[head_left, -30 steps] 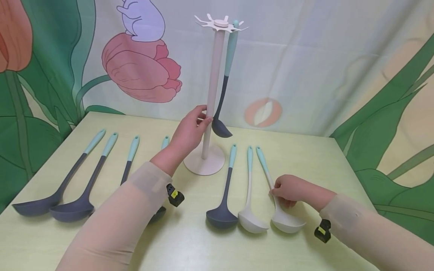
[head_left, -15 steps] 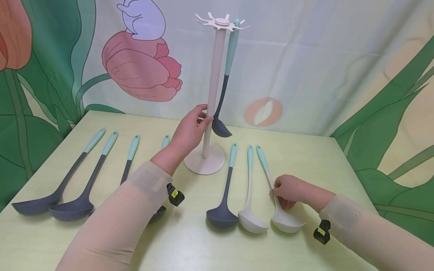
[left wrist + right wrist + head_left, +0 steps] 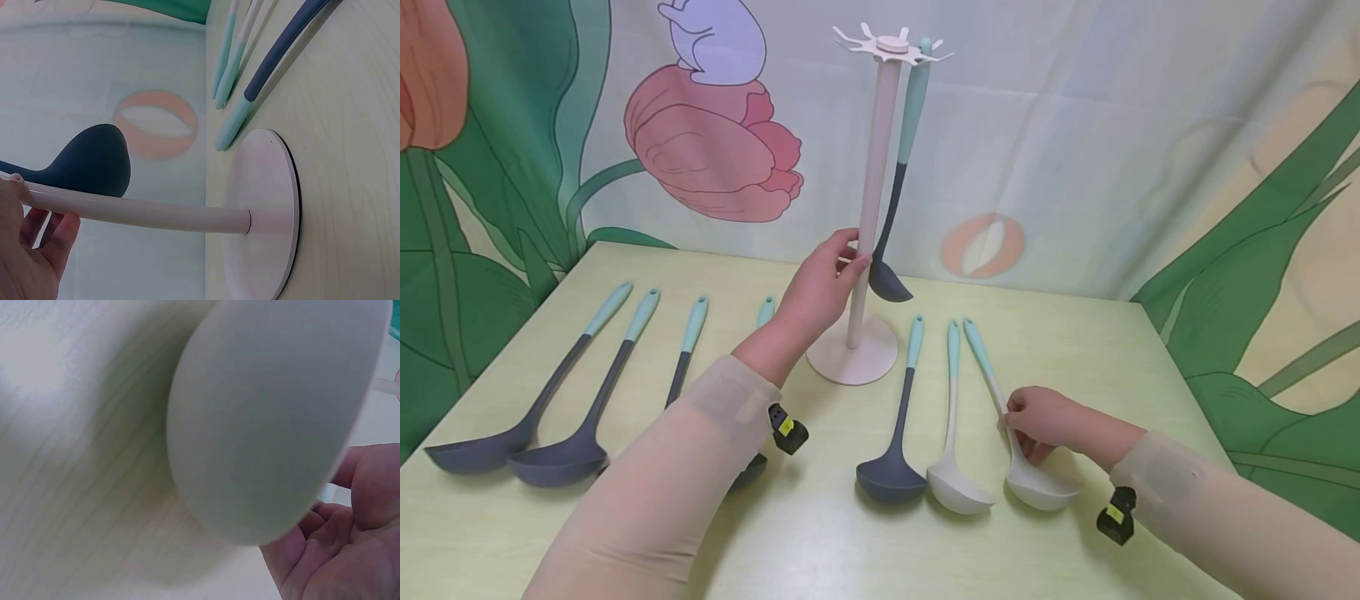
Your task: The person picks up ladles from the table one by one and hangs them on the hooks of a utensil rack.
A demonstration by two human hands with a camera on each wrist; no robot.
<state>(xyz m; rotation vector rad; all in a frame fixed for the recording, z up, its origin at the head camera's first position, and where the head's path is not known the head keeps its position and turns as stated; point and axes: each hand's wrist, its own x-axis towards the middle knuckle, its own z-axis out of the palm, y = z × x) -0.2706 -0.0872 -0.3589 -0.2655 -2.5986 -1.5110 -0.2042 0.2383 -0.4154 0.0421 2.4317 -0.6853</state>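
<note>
A pale pink stand with a round base and a pronged top stands at the table's middle; my left hand grips its pole between thumb and fingers. A dark ladle with a mint handle hangs from the top, its bowl beside the pole in the left wrist view. On the right, my right hand pinches the handle of the rightmost white ladle, whose bowl fills much of the right wrist view. Just left of it lies another white ladle.
A dark ladle lies in front of the stand's right side. Several more dark ladles lie at the left, partly covered by my left sleeve. A printed curtain hangs behind the table.
The rightmost white ladle has shifted slightly, its handle end a little up and left and its bowl a little right. My left hand keeps its grip on the pole.
</note>
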